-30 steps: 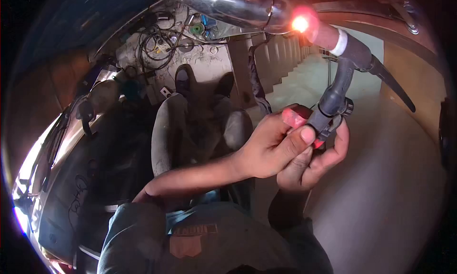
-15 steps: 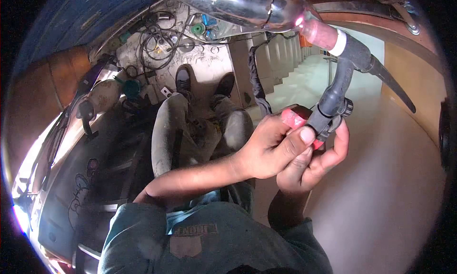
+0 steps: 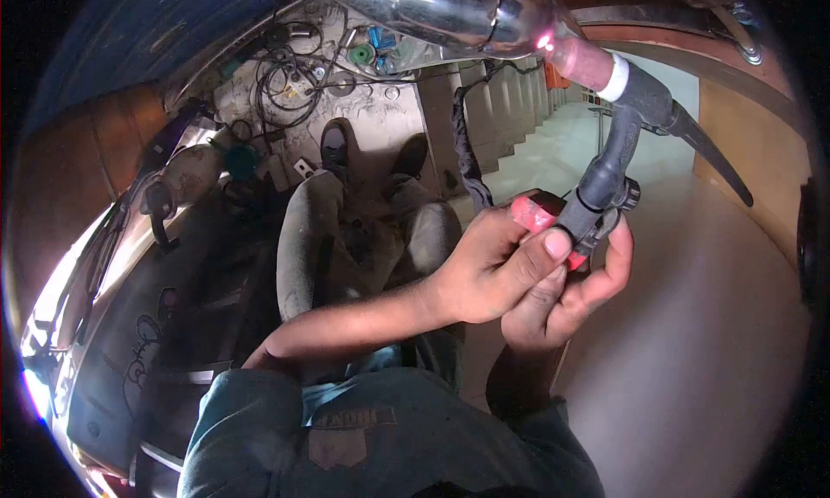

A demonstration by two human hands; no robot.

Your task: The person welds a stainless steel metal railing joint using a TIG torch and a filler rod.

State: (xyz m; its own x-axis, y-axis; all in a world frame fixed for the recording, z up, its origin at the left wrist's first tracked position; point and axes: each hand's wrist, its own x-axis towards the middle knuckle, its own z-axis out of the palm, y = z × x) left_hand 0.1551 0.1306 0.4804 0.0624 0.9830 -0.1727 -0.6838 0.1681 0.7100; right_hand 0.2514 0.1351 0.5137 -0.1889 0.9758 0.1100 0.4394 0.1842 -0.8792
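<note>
A black TIG welding torch [image 3: 612, 161] points up and left, with a pinkish nozzle [image 3: 579, 64] behind a white ring. A small bright glow [image 3: 545, 42] shows where its tip meets a polished metal tube [image 3: 450, 14]. My left hand [image 3: 488, 269] is closed around the lower end of the torch handle, thumb on its dark body. Just to its right, my right hand [image 3: 562, 312] grips the same handle from below, fingers curled up beside a black knob. Red material [image 3: 532, 213] shows between the hands and handle.
Coiled black cable [image 3: 285, 87] and small green and blue parts lie on the floor ahead of my shoes. A dark sleeved cable [image 3: 464, 143] runs down toward my hands. Pale steps [image 3: 510, 109] stand beyond, and a dark padded seat-like surface [image 3: 173, 342] is at left.
</note>
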